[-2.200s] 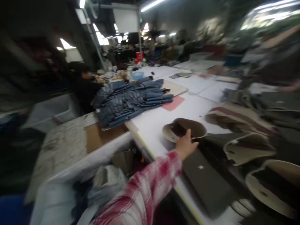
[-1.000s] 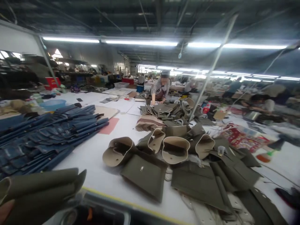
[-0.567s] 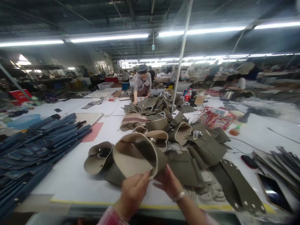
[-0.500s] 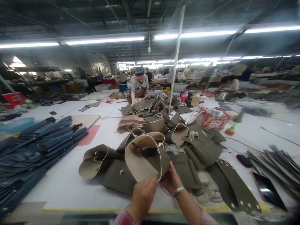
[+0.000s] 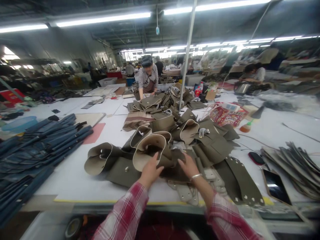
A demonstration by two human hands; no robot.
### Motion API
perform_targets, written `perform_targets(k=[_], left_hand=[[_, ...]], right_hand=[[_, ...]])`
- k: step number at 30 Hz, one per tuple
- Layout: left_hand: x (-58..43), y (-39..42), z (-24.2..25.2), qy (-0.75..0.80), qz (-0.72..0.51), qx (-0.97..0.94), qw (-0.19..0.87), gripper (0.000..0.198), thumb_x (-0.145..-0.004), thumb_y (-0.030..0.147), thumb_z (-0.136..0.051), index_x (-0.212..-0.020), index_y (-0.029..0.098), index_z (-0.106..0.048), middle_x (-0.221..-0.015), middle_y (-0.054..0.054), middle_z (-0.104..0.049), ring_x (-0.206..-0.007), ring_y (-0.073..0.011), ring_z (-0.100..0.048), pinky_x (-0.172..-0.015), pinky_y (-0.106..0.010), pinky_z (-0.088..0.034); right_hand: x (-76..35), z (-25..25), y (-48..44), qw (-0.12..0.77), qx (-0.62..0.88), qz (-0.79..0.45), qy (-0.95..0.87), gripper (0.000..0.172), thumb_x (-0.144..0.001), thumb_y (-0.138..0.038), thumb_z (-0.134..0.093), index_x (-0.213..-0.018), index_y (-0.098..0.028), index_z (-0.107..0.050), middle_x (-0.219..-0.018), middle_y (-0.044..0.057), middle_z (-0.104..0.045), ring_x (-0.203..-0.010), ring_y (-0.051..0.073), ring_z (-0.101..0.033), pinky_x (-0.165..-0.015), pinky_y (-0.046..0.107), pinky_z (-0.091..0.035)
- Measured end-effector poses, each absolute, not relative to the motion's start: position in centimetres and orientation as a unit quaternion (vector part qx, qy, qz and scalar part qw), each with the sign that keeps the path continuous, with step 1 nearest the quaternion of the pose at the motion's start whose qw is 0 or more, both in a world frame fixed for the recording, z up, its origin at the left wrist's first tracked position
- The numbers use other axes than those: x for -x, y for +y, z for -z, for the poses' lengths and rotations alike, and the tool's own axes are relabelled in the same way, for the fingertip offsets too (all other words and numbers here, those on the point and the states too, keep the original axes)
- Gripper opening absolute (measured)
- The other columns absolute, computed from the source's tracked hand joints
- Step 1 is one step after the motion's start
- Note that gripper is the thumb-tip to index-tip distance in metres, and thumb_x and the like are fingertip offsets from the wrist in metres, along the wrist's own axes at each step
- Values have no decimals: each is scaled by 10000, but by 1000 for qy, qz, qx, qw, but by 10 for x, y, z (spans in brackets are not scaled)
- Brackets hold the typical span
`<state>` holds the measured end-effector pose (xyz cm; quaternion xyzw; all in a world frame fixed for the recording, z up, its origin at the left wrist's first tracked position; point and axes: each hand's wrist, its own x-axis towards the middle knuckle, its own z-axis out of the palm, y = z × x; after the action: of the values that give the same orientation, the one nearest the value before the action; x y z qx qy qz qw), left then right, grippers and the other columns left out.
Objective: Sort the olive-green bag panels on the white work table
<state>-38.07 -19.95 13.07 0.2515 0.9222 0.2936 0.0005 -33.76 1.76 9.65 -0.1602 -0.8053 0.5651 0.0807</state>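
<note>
A curled olive leather-like bag piece [image 5: 145,151] with beige inside and pale edges rests on the pile in front of me. My left hand [image 5: 151,171] lies against its near side, with thumb and fingers apart. Fingers spread, my right hand [image 5: 189,166] touches the dark olive material just right of it. To the left lies a similar flat-fronted piece [image 5: 125,170] with a small metal clasp, beside another curled piece [image 5: 96,161]. Grey-beige riveted tabs [image 5: 185,192] poke out below my right hand.
Folded dark blue pieces [image 5: 37,153] cover the left side. At right are a long olive strip [image 5: 246,183], a phone [image 5: 276,186], stacked strips [image 5: 290,170] and a red patterned box [image 5: 226,113]. A thin pole [image 5: 187,56] rises from the table; a co-worker [image 5: 148,76] leans over the far side.
The curled bag piece has been lowered onto the pile. Both hands have loosened and moved forward, with fingers spreading. The camera view has tilted down, showing more of the sleeves.
</note>
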Motion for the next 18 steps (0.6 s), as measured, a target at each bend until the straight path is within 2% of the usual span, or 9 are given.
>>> perform_targets(k=[2,3,5,7,10,14,18], left_hand=[[378,-202,-128,932,-250,-261,-4,425,-853,307,-538,-1252,174,-480,-1158,-85,-603,-1027,-224,-578,-909,-313,-447],[376,-203,-126,934,-242,-262,-5,313,-880,300,-493,-1165,184,-549,-1082,-73,-634,-969,-218,-597,-874,-306,-459],[374,-200,-124,937,-233,-259,-16,263,-923,282,-398,-1044,185,-610,-975,-74,-655,-879,-212,-614,-812,-300,-469],[378,-191,-126,941,-225,-248,-42,316,-945,260,-321,-1023,166,-613,-988,-101,-644,-889,-220,-607,-809,-309,-459],[394,-168,-140,941,-222,-245,-78,322,-948,221,-295,-1071,162,-587,-1071,-110,-616,-957,-225,-589,-847,-318,-443],[421,-137,-170,939,-225,-244,-91,308,-925,226,-384,-1201,154,-501,-1106,-108,-596,-941,-221,-598,-814,-311,-464],[428,-124,-187,942,-221,-239,-79,367,-891,212,-459,-1247,124,-447,-1169,-142,-560,-1021,-244,-576,-845,-326,-460]], right_hand=[[307,-89,33,83,120,-462,-875,662,-653,-259,-649,-1278,-145,-465,-1437,140,-301,-1337,304,-199,-1107,466,-73],[292,-83,39,67,85,-353,-929,693,-613,-193,-657,-1281,-155,-476,-1449,132,-288,-1347,312,-166,-1104,479,-31],[270,-72,46,19,41,-156,-987,740,-581,-118,-652,-1299,-168,-476,-1454,134,-290,-1341,322,-191,-1092,507,-46],[264,-64,47,-14,24,-41,-999,722,-618,-115,-638,-1317,-164,-463,-1444,138,-312,-1324,326,-244,-1076,521,-126],[279,-66,46,-2,-5,9,-1000,618,-700,-113,-574,-1309,-137,-474,-1395,139,-396,-1288,331,-319,-1042,510,-250],[314,-100,59,31,-43,27,-998,434,-807,-77,-426,-1220,-127,-551,-1224,133,-568,-1139,231,-505,-961,335,-390],[356,-151,92,46,-8,39,-998,392,-856,-108,-379,-1209,-162,-541,-1123,124,-618,-1003,211,-582,-827,288,-440]])
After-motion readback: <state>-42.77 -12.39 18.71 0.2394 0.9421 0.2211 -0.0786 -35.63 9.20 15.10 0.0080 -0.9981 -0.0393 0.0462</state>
